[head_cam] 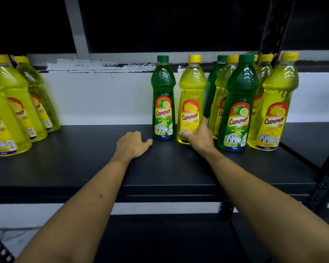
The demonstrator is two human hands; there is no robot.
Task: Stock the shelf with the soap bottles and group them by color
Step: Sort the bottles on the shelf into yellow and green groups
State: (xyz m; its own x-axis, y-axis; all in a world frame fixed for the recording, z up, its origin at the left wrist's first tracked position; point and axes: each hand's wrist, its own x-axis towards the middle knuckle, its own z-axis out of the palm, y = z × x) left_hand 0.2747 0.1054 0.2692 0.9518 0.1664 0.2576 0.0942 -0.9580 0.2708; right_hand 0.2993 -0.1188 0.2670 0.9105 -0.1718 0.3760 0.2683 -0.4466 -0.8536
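Right hand: my right hand (197, 136) is wrapped around the base of a yellow plastic lemon soap bottle with a yellow cap (191, 99), thumb up its right side, fingers across the lower label; the bottle stands upright.
Left hand: my left hand (132, 144) rests knuckles-up on the black shelf board (84, 158), fingers curled under, gripping nothing; its thumb tip comes just beside the base of the neighbouring bottle.
Neighbour bottle: a dark green plastic lime soap bottle with a green cap (162, 99) stands upright immediately left of the held yellow one, both toward the far side of the shelf.
Right cluster: mixed colours, close together. A green lime bottle (237, 107) stands nearest, a yellow lemon bottle (273, 105) to its right, and more yellow and green bottles behind them, partly hidden.
Left group: three yellow lemon bottles (17, 105) stand in a row at the far left, well apart from the hands, blurred.
Backdrop: a white wall (103, 97) behind the shelf, dark above.
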